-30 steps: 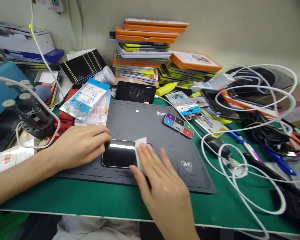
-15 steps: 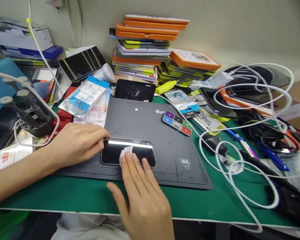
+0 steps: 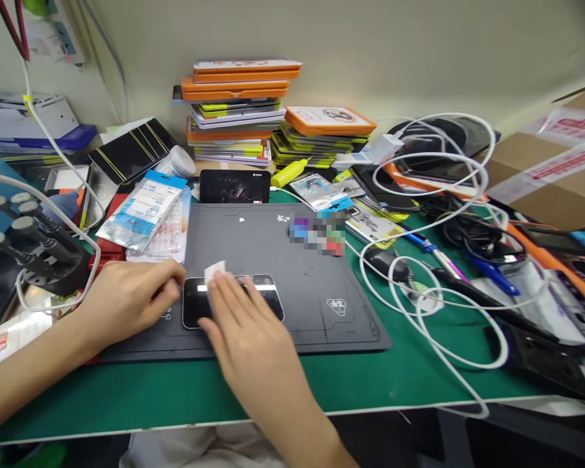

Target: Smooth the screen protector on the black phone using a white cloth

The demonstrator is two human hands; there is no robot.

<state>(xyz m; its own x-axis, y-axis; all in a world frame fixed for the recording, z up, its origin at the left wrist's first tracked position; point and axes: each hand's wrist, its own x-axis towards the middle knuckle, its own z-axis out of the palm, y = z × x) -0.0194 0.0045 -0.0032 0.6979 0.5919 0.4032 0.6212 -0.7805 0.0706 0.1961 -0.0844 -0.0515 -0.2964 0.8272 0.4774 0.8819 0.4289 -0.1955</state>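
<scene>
A phone (image 3: pixel 268 294) with a dark, glossy screen lies flat on the grey mat (image 3: pixel 253 244). My right hand (image 3: pixel 253 338) rests over its middle, fingers extended and pressing a small white wipe (image 3: pixel 215 268) to the glass near the upper edge. Part of the wipe is hidden beneath the fingertips. At the phone's left end, my left hand (image 3: pixel 131 296) has its fingers curled, with the fingertips at the corner. Whether it pinches anything there is too small to tell.
Behind the mat a second phone (image 3: pixel 234 186) leans before stacked orange and yellow boxes (image 3: pixel 241 88). Screwdrivers in a holder (image 3: pixel 53 260) stand at the left. Looped white cable (image 3: pixel 419 309), pens and tools cover the right. A cardboard box (image 3: pixel 531 153) sits far right.
My right hand and the wipe have moved left and up across the screen. The right thumb is now over the phone. The camera view has shifted to the right.
</scene>
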